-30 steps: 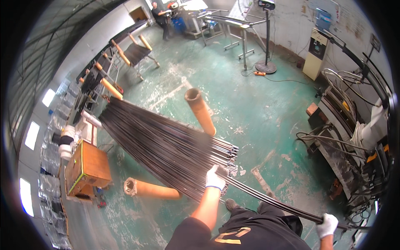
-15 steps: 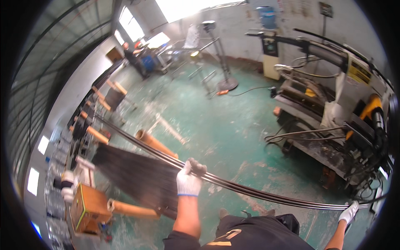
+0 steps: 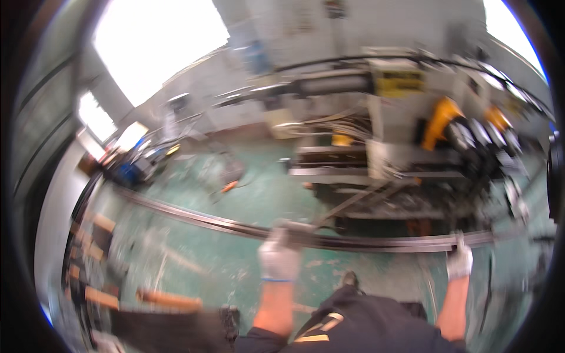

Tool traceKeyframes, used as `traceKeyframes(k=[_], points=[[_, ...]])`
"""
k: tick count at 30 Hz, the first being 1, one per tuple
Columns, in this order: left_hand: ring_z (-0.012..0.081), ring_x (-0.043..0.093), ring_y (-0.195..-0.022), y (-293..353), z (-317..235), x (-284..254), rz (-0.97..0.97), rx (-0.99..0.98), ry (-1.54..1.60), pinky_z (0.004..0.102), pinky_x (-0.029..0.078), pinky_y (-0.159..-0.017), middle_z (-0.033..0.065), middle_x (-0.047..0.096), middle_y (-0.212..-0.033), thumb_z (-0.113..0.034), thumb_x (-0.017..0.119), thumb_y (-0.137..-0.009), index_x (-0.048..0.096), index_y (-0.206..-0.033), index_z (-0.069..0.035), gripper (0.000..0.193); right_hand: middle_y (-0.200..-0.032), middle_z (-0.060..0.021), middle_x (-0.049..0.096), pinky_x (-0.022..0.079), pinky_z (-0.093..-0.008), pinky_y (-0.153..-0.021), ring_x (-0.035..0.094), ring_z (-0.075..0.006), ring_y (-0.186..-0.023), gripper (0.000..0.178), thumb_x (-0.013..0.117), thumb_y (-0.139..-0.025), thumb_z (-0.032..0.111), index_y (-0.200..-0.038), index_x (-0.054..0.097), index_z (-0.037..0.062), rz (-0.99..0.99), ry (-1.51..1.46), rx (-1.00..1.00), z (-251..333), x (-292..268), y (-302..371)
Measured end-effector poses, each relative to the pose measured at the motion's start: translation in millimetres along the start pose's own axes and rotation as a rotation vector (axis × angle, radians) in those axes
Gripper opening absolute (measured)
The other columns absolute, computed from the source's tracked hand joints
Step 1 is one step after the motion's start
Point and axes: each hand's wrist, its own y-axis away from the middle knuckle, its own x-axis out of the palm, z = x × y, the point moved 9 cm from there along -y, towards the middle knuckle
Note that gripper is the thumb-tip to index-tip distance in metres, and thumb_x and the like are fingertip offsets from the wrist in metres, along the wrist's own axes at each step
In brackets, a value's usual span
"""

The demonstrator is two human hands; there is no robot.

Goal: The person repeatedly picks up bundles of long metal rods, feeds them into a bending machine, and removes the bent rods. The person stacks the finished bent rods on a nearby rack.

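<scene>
A bundle of several long, thin, dark rods (image 3: pixel 376 243), with a metallic shine, stretches across the view in front of me, bowed by the lens. My left hand (image 3: pixel 279 254), in a white knit glove with a blue cuff, is closed around the bundle near its middle. Toward the bundle's right end, my right hand (image 3: pixel 459 259), also gloved in white, grips it. Motion smears the fingers of both hands. The far end of the rods reaches out to the left, over the green floor.
A large machine (image 3: pixel 338 167) with hoses and yellow-orange parts stands ahead and to the right. At the lower left lie a dark, blurred stack (image 3: pixel 159 330) and a brown tube (image 3: pixel 169 299). A stand with a round base (image 3: pixel 232 171) is farther back, left of the machine.
My view has swung to the right, so the machine is now ahead. Both hands still hold the rods, which now lie more level across the view; my right hand appears nearer my left.
</scene>
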Motion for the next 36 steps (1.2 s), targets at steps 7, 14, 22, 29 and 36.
traceKeyframes(k=[7, 14, 22, 29, 36], points=[[0.0255, 0.065, -0.102, -127.7, -28.3, -24.3, 0.071, 0.107, 0.042, 0.0482, 0.052, -0.106, 0.0066, 0.067, -0.105, -0.021, 0.063, -0.106, 0.064, -0.119, -0.003, 0.023, -0.1, -0.0017, 0.072, 0.057, -0.0363, -0.089, 0.069, -0.0202, -0.096, 0.025, 0.075, -0.099, 0.029, -0.115, 0.071, 0.0098, -0.219, -0.399, -0.195, 122.9, 22.4, -56.8], [0.0322, 0.063, -0.096, -205.1, 95.6, -15.8, -0.184, -0.064, -0.189, 0.0496, 0.052, -0.095, 0.0138, 0.066, -0.097, -0.04, 0.06, -0.107, 0.064, -0.103, -0.005, 0.036, -0.096, -0.0056, 0.072, 0.058, -0.0416, -0.074, 0.069, -0.0223, -0.083, 0.026, 0.078, -0.098, 0.027, -0.112, 0.069, 0.0079, -0.385, -0.269, -0.243, 174.4, 27.6, -134.1], [0.0317, 0.068, -0.088, -217.0, 200.9, 41.3, -0.275, -0.088, -0.425, 0.0476, 0.057, -0.085, 0.015, 0.069, -0.094, -0.043, 0.049, -0.112, 0.069, -0.101, -0.002, 0.046, -0.135, -0.0096, 0.069, 0.044, -0.035, -0.111, 0.061, -0.0196, -0.126, 0.038, 0.071, -0.1, 0.025, -0.13, 0.072, 0.0019, -0.356, -0.08, -0.281, 219.1, 30.3, -244.9], [0.0308, 0.071, -0.104, -229.2, 347.5, 74.4, -0.415, -0.322, -0.218, 0.0476, 0.057, -0.095, 0.0148, 0.075, -0.109, -0.036, 0.064, -0.106, 0.071, -0.115, -0.004, 0.033, -0.132, -0.0065, 0.069, 0.045, -0.0423, -0.11, 0.061, -0.0234, -0.122, 0.047, 0.059, -0.105, 0.044, -0.139, 0.066, 0.0131, 0.008, -0.252, 0.022, 197.3, -17.2, -343.1], [0.0349, 0.061, -0.128, -253.4, 325.0, 89.0, -0.108, -0.435, 0.11, 0.0525, 0.039, -0.119, 0.0164, 0.07, -0.131, -0.036, 0.061, -0.106, 0.066, -0.13, -0.005, 0.04, -0.133, -0.0138, 0.066, 0.05, -0.0431, -0.1, 0.063, -0.028, -0.117, 0.057, 0.047, -0.11, 0.048, -0.142, 0.06, 0.0034, 0.059, -0.171, 0.103, 158.3, -75.1, -448.0]])
